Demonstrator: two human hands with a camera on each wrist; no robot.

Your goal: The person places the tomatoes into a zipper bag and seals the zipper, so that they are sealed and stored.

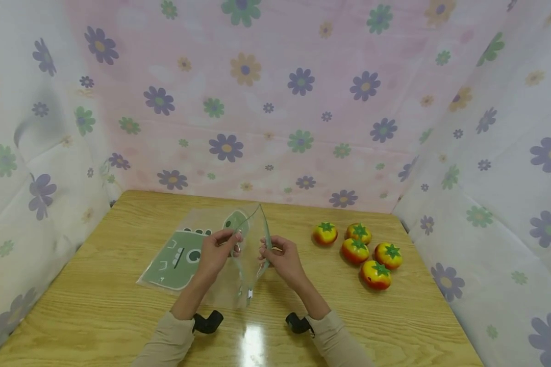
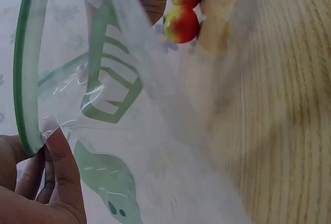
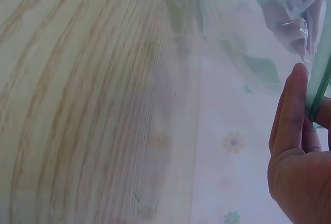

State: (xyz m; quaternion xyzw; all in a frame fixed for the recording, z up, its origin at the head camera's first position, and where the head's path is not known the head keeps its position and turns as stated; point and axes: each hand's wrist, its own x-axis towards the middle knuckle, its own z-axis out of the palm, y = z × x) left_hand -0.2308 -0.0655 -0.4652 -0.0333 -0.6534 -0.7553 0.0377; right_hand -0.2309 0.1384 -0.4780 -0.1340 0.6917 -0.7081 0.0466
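A clear plastic zip bag (image 1: 170,260) with a green cartoon-creature print stands partly raised over the table, its printed side spreading to the left. My left hand (image 1: 217,251) pinches one lip of its mouth between thumb and fingers. On the opposite lip, my right hand (image 1: 281,257) has a similar pinch. Between the two hands the mouth gapes in a narrow point. A small white slider (image 1: 250,294) sits at the near end of the zip. In the left wrist view, the green zip strip (image 2: 20,69) runs up from the thumb and fingers.
Several red-and-yellow toy tomatoes (image 1: 355,251) with green star-shaped tops are grouped on the wooden table (image 1: 96,306) to the right of the bag. Flower-print cloth (image 1: 266,132) walls the table at the back and both sides. Black camera mounts (image 1: 208,322) stick out at both wrists.
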